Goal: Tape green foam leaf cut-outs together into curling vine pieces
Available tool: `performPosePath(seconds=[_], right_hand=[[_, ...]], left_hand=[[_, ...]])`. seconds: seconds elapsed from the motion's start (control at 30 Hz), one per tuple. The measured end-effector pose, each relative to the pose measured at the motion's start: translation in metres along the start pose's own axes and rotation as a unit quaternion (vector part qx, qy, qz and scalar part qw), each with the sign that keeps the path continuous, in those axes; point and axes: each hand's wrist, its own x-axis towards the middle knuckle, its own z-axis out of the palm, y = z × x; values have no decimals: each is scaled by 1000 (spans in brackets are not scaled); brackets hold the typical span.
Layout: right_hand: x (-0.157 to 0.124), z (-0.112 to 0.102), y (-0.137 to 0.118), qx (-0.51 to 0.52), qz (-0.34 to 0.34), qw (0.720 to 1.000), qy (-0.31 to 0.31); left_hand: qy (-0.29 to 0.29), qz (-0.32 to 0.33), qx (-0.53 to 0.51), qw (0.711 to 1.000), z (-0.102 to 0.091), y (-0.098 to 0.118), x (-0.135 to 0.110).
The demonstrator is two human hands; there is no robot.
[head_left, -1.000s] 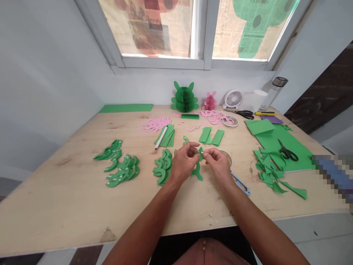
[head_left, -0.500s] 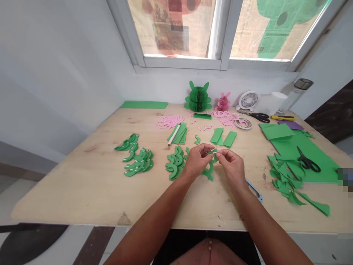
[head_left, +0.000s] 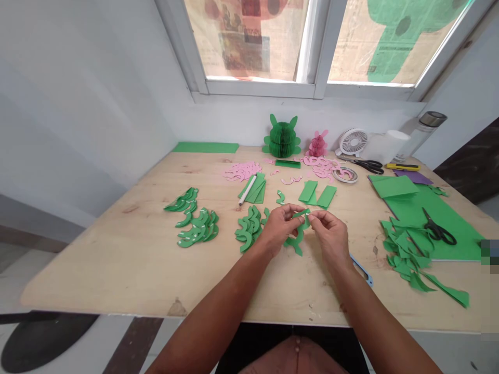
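Note:
My left hand (head_left: pixel 278 226) and my right hand (head_left: pixel 331 236) meet over the middle of the wooden table (head_left: pixel 117 270). Both pinch a curved green paper cut-out (head_left: pixel 297 236) that hangs down between them, its top end gripped by the fingertips. Just left of my left hand lies a pile of the same green cut-outs (head_left: pixel 247 227). Two more piles of green curved pieces (head_left: pixel 194 224) lie further left, some with white strips on them.
A white pen (head_left: pixel 248 190) rests on folded green strips. Pink cut-outs (head_left: pixel 240 170), a green paper figure (head_left: pixel 281 137), a pink one (head_left: pixel 317 145), a fan (head_left: pixel 351 142), tape roll (head_left: pixel 344 174), scissors (head_left: pixel 437 229) on green sheets and green scraps (head_left: pixel 405 254) surround the hands. A blue snipper (head_left: pixel 362 269) lies by my right wrist.
The view has swung left, so everything sits further right in the picture. My hands stay together on the green cut-out, fingers working at its top end.

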Motion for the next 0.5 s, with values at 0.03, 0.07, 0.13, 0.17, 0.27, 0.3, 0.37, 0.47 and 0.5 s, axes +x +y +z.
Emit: performPosePath(seconds=[0.03,0.07,0.13,0.17,0.27,0.3,0.37,0.47,0.5], right_hand=[[0,0,1,0,0,1000,-1],[0,0,1,-1,-1,1000,-2],[0,0,2,-2,-4,1000,-5],[0,-1,2,-4,-6,1000,-7],[0,-2,3,-16,-7,1000,-18],[0,-2,3,-18,-4,1000,-21],[0,-2,2,-18,1,1000,-22],[0,-2,2,-10,4,1000,-22],[0,-2,2,-9,3,1000,-22]], left_hand=[[0,1,-2,1000,0,0,0],[-1,1,-3,1000,0,0,0],[-2,0,0,1000,-1,-1,1],[-1,0,2,1000,-1,-2,2],[4,2,4,1000,-2,-4,4],[8,5,2,1000,-2,-5,5],[16,12,0,1000,-3,-5,5],[23,19,7,1000,-3,-4,5],[25,19,13,999,-3,-4,5]])
